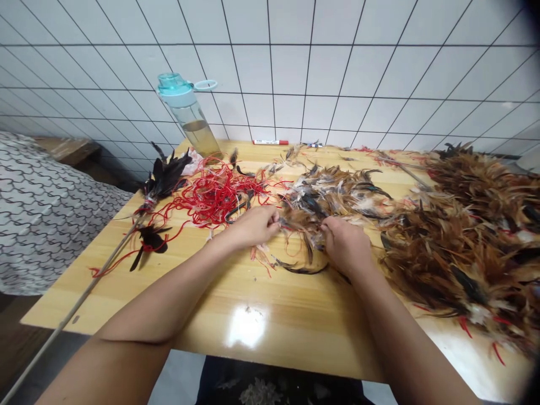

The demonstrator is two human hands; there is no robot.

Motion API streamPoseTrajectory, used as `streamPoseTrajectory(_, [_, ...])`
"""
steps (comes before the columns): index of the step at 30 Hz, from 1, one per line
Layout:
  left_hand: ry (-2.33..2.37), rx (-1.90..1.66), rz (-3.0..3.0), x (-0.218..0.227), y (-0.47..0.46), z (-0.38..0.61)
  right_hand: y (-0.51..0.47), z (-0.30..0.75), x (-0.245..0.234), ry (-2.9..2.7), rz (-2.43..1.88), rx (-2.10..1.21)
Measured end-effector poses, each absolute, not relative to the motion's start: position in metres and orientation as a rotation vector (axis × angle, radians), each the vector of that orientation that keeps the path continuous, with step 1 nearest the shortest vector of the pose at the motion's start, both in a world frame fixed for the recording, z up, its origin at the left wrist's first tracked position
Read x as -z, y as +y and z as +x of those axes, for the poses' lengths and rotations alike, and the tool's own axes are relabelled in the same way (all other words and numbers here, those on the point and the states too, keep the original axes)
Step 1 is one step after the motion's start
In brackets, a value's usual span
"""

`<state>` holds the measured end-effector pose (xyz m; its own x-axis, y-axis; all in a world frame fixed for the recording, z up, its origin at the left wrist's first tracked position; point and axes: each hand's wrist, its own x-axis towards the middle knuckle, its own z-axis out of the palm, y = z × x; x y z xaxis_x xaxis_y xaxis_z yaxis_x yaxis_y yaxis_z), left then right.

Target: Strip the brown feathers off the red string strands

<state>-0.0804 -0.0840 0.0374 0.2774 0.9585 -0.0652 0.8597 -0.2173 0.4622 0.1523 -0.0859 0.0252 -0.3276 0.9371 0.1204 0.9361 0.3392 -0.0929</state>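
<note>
My left hand (255, 226) pinches the edge of a loose bunch of brown and black rooster feathers (320, 199). My right hand (346, 246) is closed in the same bunch, with strands hanging below it onto the table. A tangle of red string (211, 194) lies just beyond my left hand. Further left, black feathers (165, 177) are bound to a long thin stick (97, 275) that runs off the table edge. A small black feather tuft (149, 239) lies beside the stick. A large heap of brown feathers (459, 242) with red threads fills the right side.
The wooden table (126, 298) has a glossy top and a near edge below my arms. A plastic water bottle (188, 115) and a red-capped marker (270, 142) stand or lie by the white tiled wall (295, 67). Patterned fabric (46, 214) is at the left.
</note>
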Motion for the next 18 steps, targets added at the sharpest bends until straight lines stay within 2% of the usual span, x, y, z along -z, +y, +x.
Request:
streamPoseTrajectory(10, [1.46, -1.105, 1.438, -0.039, -0.07, -0.099, -0.071, 0.164, -0.018, -2.366, -1.939, -0.066])
streamPoseTrajectory(18, [1.209, -1.202, 1.146, -0.045, -0.073, -0.096, -0.076, 0.158, -0.019, -2.443, -1.903, -0.034])
